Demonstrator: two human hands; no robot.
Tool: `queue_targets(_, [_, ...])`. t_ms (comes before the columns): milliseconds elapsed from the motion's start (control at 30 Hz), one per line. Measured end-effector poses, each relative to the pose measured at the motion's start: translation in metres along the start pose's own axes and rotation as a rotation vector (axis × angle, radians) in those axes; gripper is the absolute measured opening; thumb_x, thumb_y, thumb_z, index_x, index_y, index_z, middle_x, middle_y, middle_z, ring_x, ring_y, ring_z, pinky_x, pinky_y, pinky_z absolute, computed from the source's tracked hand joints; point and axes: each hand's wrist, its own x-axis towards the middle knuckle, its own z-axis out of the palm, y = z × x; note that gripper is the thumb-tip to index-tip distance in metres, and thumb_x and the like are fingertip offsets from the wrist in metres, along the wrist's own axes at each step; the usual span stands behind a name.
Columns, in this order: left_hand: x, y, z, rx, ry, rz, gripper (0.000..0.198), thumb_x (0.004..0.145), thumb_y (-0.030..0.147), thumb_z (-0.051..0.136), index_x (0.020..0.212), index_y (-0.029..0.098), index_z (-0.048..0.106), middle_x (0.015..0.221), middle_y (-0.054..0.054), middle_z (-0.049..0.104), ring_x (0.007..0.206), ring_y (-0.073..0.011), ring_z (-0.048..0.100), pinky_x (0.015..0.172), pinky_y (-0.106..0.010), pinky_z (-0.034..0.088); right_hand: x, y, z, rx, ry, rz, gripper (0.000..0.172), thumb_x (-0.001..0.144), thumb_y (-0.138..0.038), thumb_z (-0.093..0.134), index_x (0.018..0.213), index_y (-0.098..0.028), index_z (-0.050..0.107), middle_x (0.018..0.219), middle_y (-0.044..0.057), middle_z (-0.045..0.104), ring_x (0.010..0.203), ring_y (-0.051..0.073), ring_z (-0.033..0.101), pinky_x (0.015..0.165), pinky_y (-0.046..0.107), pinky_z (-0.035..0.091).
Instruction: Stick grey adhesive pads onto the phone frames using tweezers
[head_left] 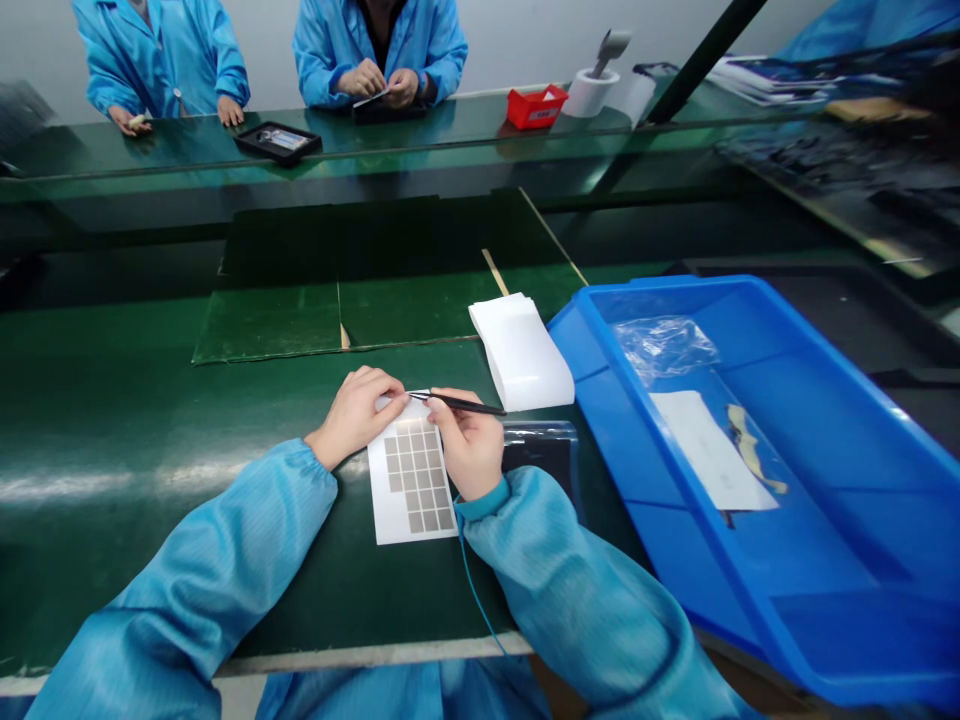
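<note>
My right hand (472, 445) is closed on a pair of black tweezers (472, 404), whose tips point left toward my other hand. My left hand (361, 408) is closed, its thumb and fingertips together beside those tips; whatever it pinches is too small to make out. Under both hands lies a white sheet (388, 518) bearing rows of grey squares, with some places at its lower left bare. A clear plastic bag with something dark in it (544, 450) lies partly behind my right hand. A blue cord runs down from my right cuff.
A folded white paper stack (523, 355) stands beyond my right hand. To the right, a large blue bin (825, 590) holds a clear bag, white paper and a tan strip. Green boards (405, 310) lie ahead. Two co-workers sit across, near a black tray (277, 143) and red box (535, 107).
</note>
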Motion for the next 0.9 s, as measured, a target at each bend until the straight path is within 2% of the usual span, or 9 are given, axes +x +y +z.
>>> queue_targets(900, [-0.0008,-0.0035,0.0032,0.035,-0.013,0.006,0.019,0.097,0.034,0.054,0.088,0.022,0.065,0.089,-0.003,0.069,0.088,-0.0198,0.058,0.082,-0.036,0.044,-0.0002,0.0011,0.0003,0.005,-0.005,-0.002,0.020,0.094,-0.038,0.064,0.104,-0.022,0.070,0.092,0.005,0.073,0.071,0.017,0.069,0.069,0.033,0.057])
